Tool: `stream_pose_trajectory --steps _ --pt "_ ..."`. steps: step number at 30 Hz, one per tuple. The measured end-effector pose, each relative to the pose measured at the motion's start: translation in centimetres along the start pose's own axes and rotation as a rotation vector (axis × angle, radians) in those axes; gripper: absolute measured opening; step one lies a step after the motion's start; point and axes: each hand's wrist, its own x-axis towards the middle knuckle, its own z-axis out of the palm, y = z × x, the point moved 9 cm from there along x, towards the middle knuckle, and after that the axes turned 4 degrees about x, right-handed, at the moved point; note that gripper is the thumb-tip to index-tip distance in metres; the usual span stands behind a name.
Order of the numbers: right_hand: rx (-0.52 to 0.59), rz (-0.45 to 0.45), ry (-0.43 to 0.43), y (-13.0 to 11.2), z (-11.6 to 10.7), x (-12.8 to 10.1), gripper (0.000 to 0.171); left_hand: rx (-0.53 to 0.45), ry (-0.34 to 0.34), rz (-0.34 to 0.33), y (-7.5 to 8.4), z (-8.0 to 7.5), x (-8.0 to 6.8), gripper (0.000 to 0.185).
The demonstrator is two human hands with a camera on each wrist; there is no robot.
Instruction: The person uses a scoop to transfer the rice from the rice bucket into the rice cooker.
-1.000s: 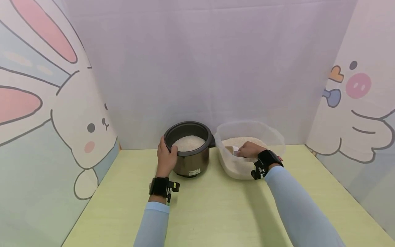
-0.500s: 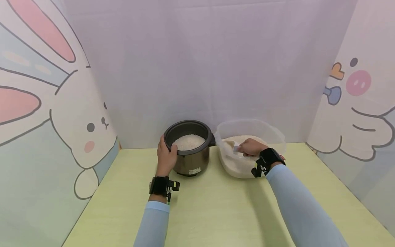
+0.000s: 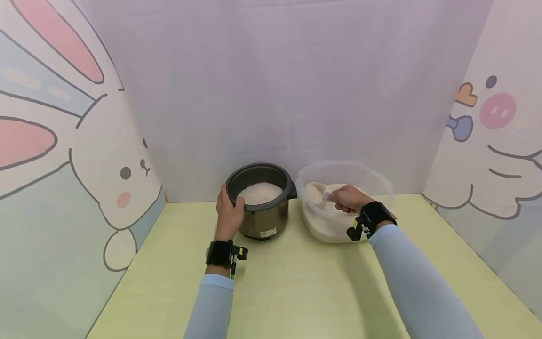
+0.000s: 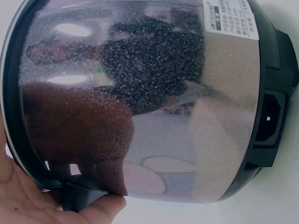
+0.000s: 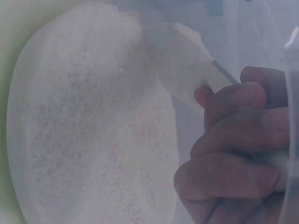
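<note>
Head view: grips the left side of a dark rice cooker with the left hand, thumb at the rim, fingers around a black side handle in the left wrist view. Pinches a small white scoop with the right hand, fingers curled. In the scoop, a scoopful of rice; inside the cooker, a heap of rice. Just right of the cooker on the pale green table, a clear tub with a bed of rice, scoop within its walls. Contact between scoop and bed: cannot tell. Best handled level, mouth up, raised above the tub's rim before any tilting, left grip firm, to avoid spilling grains.
</note>
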Motion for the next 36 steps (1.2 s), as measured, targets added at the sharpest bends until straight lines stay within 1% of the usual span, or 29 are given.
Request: stream_pose_trajectory --steps 9,13,16,24,28,36 --pt "0.107 0.011 0.022 0.2 -0.6 0.1 0.053 0.012 0.008 -0.010 -0.1 -0.1 0.1 0.074" --pt "0.143 -0.010 0.031 0.1 -0.8 -0.2 0.051 0.010 0.010 -0.015 -0.3 -0.2 0.1 0.074" --pt "0.166 -0.044 0.041 -0.1 -1.0 -0.5 0.050 0.008 0.003 -0.014 -0.3 -0.1 0.0 0.074" --pt "0.247 -0.125 0.130 -0.6 -2.0 -1.5 0.046 0.002 0.009 -0.011 0.0 -0.1 0.0 0.075" --pt "0.306 -0.132 0.174 -0.6 -2.5 -1.9 0.043 0.004 0.012 -0.021 -0.1 -0.1 0.1 0.075" --pt "0.447 -0.128 0.184 -0.5 -3.0 -2.3 0.053 0.001 0.009 -0.025 -0.2 0.0 0.1 0.075"
